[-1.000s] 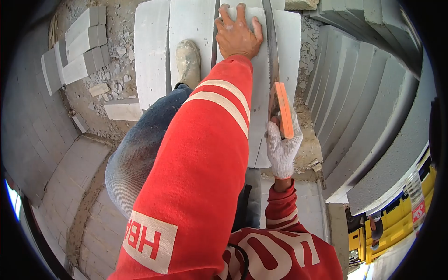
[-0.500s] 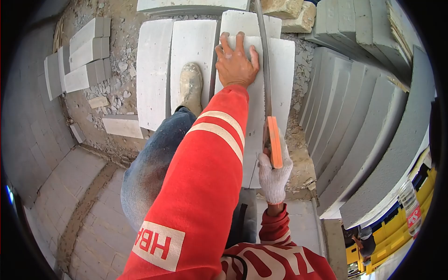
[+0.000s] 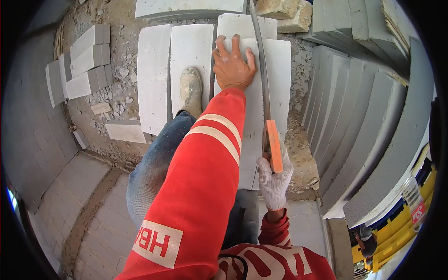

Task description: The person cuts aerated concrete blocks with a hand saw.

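Observation:
Bare and spread out, my left hand presses flat on a long white block, its thumb near the block's right edge. My right hand, in a white knitted glove, is wrapped round the orange handle of a hand saw. The saw's long blade runs away from me along the right side of that block, over a neighbouring white block. How deep the blade sits cannot be made out. My boot stands on another white block to the left.
Grey-white blocks stand in rows at the right. A smaller stack of blocks lies on rubble-strewn ground at the left. Rough stone pieces lie beyond the blade. A person and yellow crates appear at the lower right.
The saw and my gloved hand have shifted very slightly toward me. My left hand stays pressed on the block. The whole view has moved a little.

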Demonstrator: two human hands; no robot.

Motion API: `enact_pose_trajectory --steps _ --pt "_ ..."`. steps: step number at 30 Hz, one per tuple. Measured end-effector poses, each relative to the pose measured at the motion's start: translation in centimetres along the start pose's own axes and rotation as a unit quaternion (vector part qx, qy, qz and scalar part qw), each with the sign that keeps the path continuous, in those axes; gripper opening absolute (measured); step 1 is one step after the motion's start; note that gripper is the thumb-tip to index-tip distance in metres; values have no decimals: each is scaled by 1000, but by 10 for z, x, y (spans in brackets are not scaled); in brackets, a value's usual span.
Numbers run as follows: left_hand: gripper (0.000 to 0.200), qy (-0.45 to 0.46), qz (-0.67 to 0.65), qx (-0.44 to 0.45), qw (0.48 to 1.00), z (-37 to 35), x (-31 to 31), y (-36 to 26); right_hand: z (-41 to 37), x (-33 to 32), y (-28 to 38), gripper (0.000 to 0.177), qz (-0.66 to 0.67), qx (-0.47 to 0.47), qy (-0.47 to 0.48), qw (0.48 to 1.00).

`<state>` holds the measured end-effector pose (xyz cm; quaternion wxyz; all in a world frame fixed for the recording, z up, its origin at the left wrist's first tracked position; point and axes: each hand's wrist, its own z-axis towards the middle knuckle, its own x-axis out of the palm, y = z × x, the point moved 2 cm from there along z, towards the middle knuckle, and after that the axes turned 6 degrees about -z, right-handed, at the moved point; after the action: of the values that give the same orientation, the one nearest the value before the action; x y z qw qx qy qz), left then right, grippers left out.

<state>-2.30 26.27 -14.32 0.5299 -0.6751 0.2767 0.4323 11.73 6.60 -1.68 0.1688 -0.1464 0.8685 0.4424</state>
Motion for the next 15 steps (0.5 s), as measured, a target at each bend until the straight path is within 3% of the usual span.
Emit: enact_pose_trajectory --steps 2,3,6,10,12,13,15 --pt "43 -14 -10 3 1000 20 -1 -2 -60 -16 2 70 -99 -1 1 995" --pt "43 -8 -7 2 1000 14 -1 -1 -84 -22 -2 67 -93 35 12 995" --pt "43 -13 -12 3 1000 17 0 -2 -61 -23 0 65 -93 25 14 995" --pt "44 -23 -8 12 1000 16 2 1 45 14 17 58 15 -9 13 1000" --pt "44 -23 -9 16 1000 27 -2 -2 53 21 31 51 6 -54 -38 998" --pt "44 -2 -8 5 1000 16 -4 -3 39 14 7 54 -5 0 5 1000" --pt "44 -7 -10 11 1000 16 -2 -2 -18 -2 6 63 -13 57 -2 998"
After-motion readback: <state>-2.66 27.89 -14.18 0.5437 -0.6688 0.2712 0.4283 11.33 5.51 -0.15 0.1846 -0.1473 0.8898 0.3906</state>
